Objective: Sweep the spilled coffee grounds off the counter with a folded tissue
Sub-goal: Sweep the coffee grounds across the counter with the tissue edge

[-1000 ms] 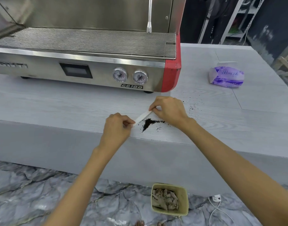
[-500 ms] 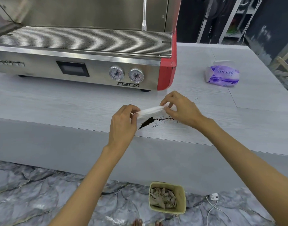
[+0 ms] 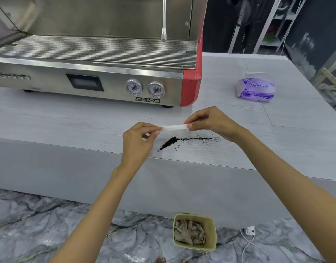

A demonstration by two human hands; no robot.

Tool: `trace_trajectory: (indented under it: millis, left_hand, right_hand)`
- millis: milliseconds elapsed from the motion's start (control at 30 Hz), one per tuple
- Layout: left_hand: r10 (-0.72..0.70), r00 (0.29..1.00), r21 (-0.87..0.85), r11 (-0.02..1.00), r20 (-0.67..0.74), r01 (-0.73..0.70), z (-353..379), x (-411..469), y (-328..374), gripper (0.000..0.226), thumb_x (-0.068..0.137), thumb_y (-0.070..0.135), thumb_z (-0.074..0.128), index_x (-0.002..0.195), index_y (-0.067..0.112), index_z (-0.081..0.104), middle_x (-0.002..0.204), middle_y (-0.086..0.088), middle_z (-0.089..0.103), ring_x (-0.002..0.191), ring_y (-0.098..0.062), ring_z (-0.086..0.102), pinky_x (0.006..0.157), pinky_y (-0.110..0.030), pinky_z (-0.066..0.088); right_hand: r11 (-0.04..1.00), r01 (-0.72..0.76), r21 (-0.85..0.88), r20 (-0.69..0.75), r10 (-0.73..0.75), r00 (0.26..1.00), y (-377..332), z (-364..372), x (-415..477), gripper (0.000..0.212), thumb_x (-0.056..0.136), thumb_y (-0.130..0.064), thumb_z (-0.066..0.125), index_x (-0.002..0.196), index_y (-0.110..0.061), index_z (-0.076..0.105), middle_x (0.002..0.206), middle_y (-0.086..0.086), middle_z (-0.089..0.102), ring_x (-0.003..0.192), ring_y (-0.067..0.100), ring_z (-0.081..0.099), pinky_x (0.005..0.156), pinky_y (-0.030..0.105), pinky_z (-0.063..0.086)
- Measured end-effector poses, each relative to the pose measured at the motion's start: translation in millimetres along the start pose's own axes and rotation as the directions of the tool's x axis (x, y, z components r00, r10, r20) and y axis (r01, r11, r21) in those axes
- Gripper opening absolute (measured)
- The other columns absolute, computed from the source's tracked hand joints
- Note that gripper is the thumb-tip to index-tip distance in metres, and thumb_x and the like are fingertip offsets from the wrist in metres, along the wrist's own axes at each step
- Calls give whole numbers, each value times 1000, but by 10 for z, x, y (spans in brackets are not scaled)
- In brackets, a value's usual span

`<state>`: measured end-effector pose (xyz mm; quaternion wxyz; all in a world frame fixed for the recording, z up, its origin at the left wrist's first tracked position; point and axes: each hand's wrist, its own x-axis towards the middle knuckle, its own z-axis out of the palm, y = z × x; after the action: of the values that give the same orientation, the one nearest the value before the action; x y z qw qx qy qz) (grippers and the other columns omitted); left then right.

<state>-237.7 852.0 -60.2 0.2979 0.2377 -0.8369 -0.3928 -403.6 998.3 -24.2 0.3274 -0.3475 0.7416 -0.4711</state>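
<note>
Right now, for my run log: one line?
left hand: pinches folded white tissue strip | right hand: pinches other end | dark coffee grounds: on grey counter

Bright, even indoor light falls from overhead on the pale table (image 3: 49,120), leaving only faint, soft shadows beneath the left hand (image 3: 137,143) and right hand (image 3: 214,122). The folded tissue (image 3: 174,127) nearly bleaches into the surface. Brushed steel on the espresso machine (image 3: 110,18) carries broad, dull reflections. The room at upper right lies dim. The wide-angle lens bows the table's front edge and stretches the forearms toward the lower corners.
</note>
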Motion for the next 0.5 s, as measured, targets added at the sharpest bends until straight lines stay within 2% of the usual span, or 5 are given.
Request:
trace_trajectory:
  millis: [100,200,267,400,500]
  left_hand:
    - [-146,989,-80,986,3,145,-95,39,-45,21,79,9,68,96,20,72,83,11,65,66,16,57,65,1,43]
    - [-279,960,-119,952,30,280,-206,78,-156,17,75,10,72,89,20,73,80,19,65,62,17,57,63,0,43]
    - [-325,944,-100,939,58,330,-286,104,-249,16,73,11,74,88,18,74,79,19,65,63,20,56,60,3,41]
    - [-302,951,-18,953,61,304,-390,187,-342,13,76,12,72,89,16,75,77,11,65,62,21,54,57,5,38]
    - [-207,978,98,973,-13,207,-386,324,-343,12,79,10,68,84,17,75,85,3,68,63,9,58,60,1,39]
  right_hand:
    - [998,11,-63,14,-10,1000,-57,76,102,12,77,0,70,86,-8,71,81,3,67,76,8,63,66,5,50]
    - [988,14,-156,7,-13,1000,-93,223,208,14,75,-1,72,88,-4,71,84,8,68,81,15,62,71,11,50]
    - [961,60,-270,-29,-70,997,-109,371,277,15,75,-2,72,90,-3,72,86,8,69,82,16,61,73,14,47]
    - [834,163,-527,-134,-271,953,-101,647,390,13,81,-6,65,90,-9,73,93,6,73,81,17,62,76,34,54]
    - [674,162,-720,-177,-404,898,-96,774,464,17,86,-13,59,93,-17,73,99,0,72,88,20,64,63,27,44]
